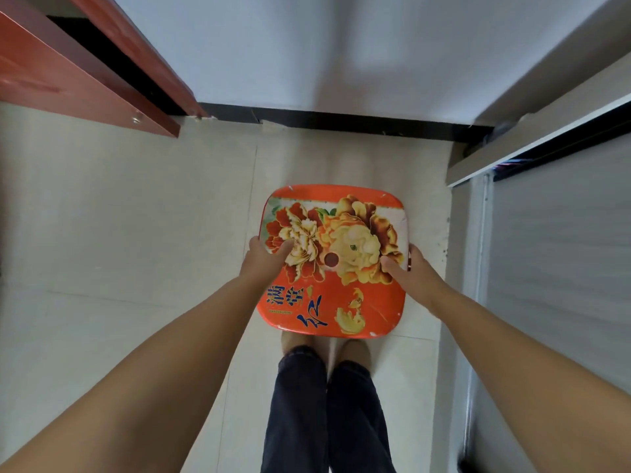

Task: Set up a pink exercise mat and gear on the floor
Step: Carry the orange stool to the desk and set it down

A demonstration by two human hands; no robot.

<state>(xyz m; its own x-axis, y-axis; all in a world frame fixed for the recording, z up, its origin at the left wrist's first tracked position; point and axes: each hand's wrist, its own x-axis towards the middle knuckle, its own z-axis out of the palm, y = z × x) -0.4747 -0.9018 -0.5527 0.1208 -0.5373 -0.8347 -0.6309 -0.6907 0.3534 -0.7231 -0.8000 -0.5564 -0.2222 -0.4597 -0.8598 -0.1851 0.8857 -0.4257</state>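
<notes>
While both hands grip it by opposite sides, a square red plastic stool top with rounded corners, printed with large orange and cream peonies and blue characters (333, 261), sits between them, above the pale tiled floor (136, 233) and directly in front of the person's feet. The left hand (264, 259) holds the stool's left edge, thumb lying on the flowered surface and fingers curled under the rim, out of sight. The right hand (408, 268) holds the right edge the same way, thumb on top. A small round hole marks the seat's middle. Dark blue trouser legs (327, 411) and light slippers show just below the stool. Farther out, a black skirting strip (341, 119) runs along the white wall, a reddish-brown wooden cabinet (68, 73) stands at the floor's far left corner, and a grey-white cupboard front (553, 250) lines the right edge.
</notes>
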